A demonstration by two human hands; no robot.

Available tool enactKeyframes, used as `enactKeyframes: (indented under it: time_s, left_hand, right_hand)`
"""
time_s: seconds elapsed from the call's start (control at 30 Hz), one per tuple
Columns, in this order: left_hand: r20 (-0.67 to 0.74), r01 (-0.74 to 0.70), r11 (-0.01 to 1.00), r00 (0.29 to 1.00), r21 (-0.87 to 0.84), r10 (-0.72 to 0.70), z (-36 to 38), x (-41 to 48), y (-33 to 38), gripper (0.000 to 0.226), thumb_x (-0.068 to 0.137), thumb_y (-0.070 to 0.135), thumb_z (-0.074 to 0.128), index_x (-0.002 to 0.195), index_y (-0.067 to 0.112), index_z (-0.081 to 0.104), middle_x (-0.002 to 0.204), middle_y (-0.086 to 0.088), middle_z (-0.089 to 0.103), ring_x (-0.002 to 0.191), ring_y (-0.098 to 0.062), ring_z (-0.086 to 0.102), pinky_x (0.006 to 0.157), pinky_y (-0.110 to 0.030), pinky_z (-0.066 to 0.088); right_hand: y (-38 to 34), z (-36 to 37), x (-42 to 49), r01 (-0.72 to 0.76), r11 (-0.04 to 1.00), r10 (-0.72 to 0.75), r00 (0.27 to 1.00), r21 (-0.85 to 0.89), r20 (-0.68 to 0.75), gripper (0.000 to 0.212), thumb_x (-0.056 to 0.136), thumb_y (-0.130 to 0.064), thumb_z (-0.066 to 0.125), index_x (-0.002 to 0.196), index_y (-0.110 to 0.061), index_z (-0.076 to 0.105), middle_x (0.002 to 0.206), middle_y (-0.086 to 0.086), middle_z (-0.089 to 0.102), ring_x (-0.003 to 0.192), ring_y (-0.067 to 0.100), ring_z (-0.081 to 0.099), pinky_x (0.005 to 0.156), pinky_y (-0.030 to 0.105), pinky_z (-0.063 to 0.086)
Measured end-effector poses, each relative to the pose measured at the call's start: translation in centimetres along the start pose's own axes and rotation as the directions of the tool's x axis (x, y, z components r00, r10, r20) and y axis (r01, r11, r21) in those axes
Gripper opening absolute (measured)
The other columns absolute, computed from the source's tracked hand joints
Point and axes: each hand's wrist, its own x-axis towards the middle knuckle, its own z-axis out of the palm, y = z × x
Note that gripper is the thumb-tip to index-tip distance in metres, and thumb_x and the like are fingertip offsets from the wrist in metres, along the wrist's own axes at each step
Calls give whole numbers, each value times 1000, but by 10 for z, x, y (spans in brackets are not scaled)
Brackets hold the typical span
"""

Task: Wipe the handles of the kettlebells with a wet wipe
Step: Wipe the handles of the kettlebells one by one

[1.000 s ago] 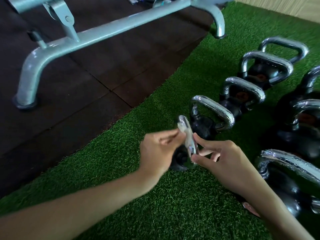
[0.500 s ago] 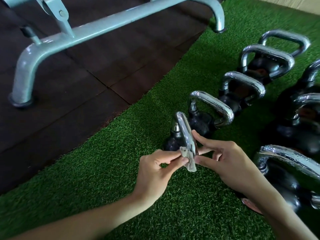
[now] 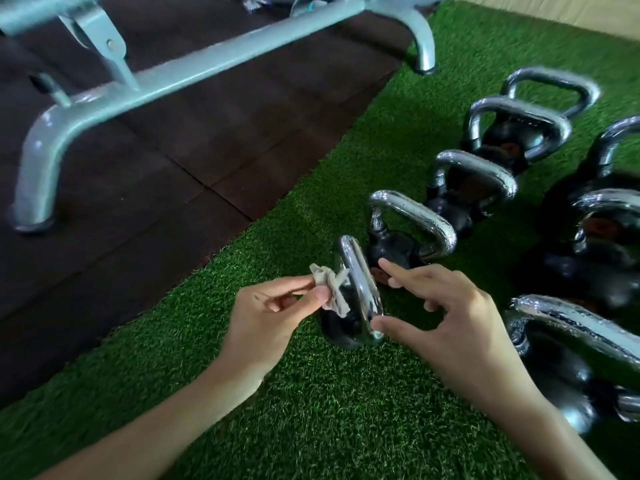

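A small black kettlebell (image 3: pixel 341 332) with a chrome handle (image 3: pixel 360 289) stands on green turf at the near end of a row. My left hand (image 3: pixel 266 317) pinches a crumpled grey wet wipe (image 3: pixel 330 287) just left of that handle, touching its side. My right hand (image 3: pixel 446 320) hovers on the handle's right, fingers spread, thumb tip against the handle's near end. Further kettlebells (image 3: pixel 412 223) (image 3: pixel 474 181) with chrome handles line up behind it.
A second row of larger kettlebells (image 3: pixel 571 330) stands at the right. A grey metal bench frame (image 3: pixel 194 67) rests on dark rubber floor tiles (image 3: pixel 138 174) to the left and back. Green turf (image 3: pixel 329 410) covers the floor near me.
My left hand has drawn the wipe off the handle toward the left. My right hand has let go of the handle and spread its fingers.
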Motion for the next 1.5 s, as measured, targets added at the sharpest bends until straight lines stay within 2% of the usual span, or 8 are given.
enactKeyframes:
  time_s: [0.17, 0.27, 0.4, 0.57, 0.67, 0.87, 1.23, 1.5]
  left_hand:
    - [118, -48, 999, 992, -3, 48, 8, -5, 39, 24, 69, 29, 79, 91, 20, 80, 86, 4, 78, 75, 1, 68, 68, -10, 51]
    - [147, -55, 998, 988, 35, 49, 10, 0, 40, 21, 74, 28, 77, 94, 27, 82, 95, 4, 79, 91, -8, 73, 81, -17, 56]
    - [233, -123, 988, 967, 93, 99, 11, 7, 44, 24, 79, 19, 78, 102, 24, 82, 101, 4, 79, 95, -16, 74, 85, -28, 59]
    - [255, -106, 828, 966, 551, -46, 14, 33, 46, 107, 54, 67, 87, 148, 48, 41, 144, 32, 41, 131, 3, 41, 104, -34, 43]
    - [340, -140, 666, 923, 733, -179, 24, 47, 51, 140, 49, 72, 88, 161, 39, 10, 158, 22, 20, 150, -8, 13, 121, -41, 23]
    - [342, -152, 622, 919, 768, -198, 9, 59, 45, 134, 40, 83, 83, 153, 54, 16, 157, 14, 31, 144, -10, 30, 117, -42, 33]
    - [410, -139, 768, 896, 625, -172, -47, 68, 21, 128, 34, 83, 84, 146, 68, 24, 158, 26, 30, 141, -5, 34, 115, -40, 34]
    - [456, -159, 839, 882, 520, -115, -63, 73, 6, 127, 41, 75, 88, 152, 52, 32, 155, 27, 40, 144, 11, 29, 119, -35, 31]
  right_hand:
    - [-18, -9, 5, -35, 936, 11, 997, 350, 70, 48, 71, -39, 80, 118, -44, 69, 102, -31, 72, 78, -9, 62, 66, 9, 47]
    - [-17, -6, 7, -94, 856, 33, 991, 508, 128, 34, 81, -30, 78, 115, -33, 76, 108, -17, 76, 97, 27, 73, 85, 51, 59]
    - [-15, -4, 5, -55, 816, 68, 998, 575, 0, 23, 83, -21, 76, 105, -25, 80, 101, -8, 79, 96, 15, 75, 88, 47, 60]
    - [7, -1, 12, -79, 845, 234, 944, 529, -232, 18, 80, -34, 80, 98, -35, 81, 84, -9, 79, 80, 42, 72, 68, 67, 56]
    - [15, 4, 21, -121, 905, 262, 914, 407, -311, 8, 76, -45, 80, 83, -41, 80, 70, -21, 74, 60, 24, 67, 55, 41, 59]
    - [35, 41, 49, -164, 965, 220, 928, 203, -300, 14, 82, -19, 82, 95, -26, 81, 75, -26, 70, 68, -13, 64, 60, 2, 45]
    - [39, 91, 83, 11, 996, -22, 991, 86, 130, 37, 90, -32, 73, 126, -24, 69, 103, -9, 65, 70, -4, 53, 65, 8, 44]
    - [31, 107, 97, 9, 990, -9, 1000, 140, -7, 21, 86, -21, 77, 105, -13, 79, 102, -3, 71, 86, 3, 65, 77, 7, 49]
